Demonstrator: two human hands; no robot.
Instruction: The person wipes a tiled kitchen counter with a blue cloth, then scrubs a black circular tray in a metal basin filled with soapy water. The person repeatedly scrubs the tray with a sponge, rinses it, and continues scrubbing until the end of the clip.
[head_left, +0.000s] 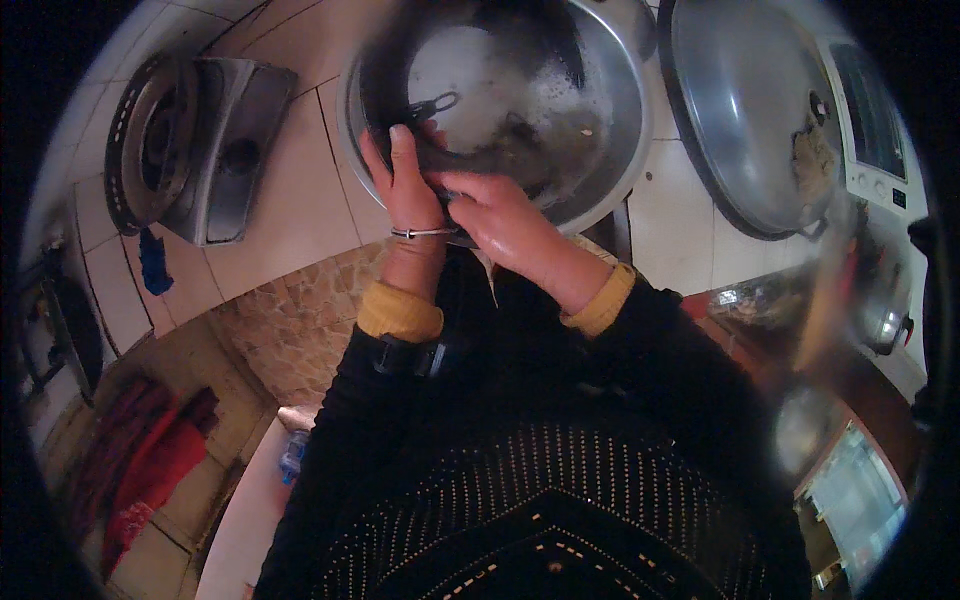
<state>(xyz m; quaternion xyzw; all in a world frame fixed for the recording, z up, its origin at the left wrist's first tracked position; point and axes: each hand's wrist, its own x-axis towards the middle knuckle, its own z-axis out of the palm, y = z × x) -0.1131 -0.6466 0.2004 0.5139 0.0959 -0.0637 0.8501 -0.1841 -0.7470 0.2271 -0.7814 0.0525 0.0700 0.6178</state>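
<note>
1. A dark round pan (470, 120) is held tilted inside a large metal basin (610, 110), which stands on the tiled bench (290, 190); soapy foam is seen on the pan's inner face.
2. The left hand (405, 185) is closed on the near rim of the pan, with the thumb laid over the edge and the fingers hidden behind it.
3. The right hand (495, 215) is wet and is pressed to the lower rim, just beside the left one; it seems to be clenched on a small dark thing, perhaps a scrubber, but what it grasps cannot be told.
4. The step in hand is judged to be the scrubbing of the pan's rim, in the middle of the washing.
5. For the next move, the pan probably needs to be turned in the left hand's grip, so that a fresh part of the rim is brought under the right hand; a firm hold is called for, because the metal looks slippery.
6. Room is narrow at the right: a big metal lid (750, 110) lies just beside the basin, near a white appliance (880, 140).
7. At the left, open bench is found between the basin and the gas stove (190, 150), which is well apart.
</note>
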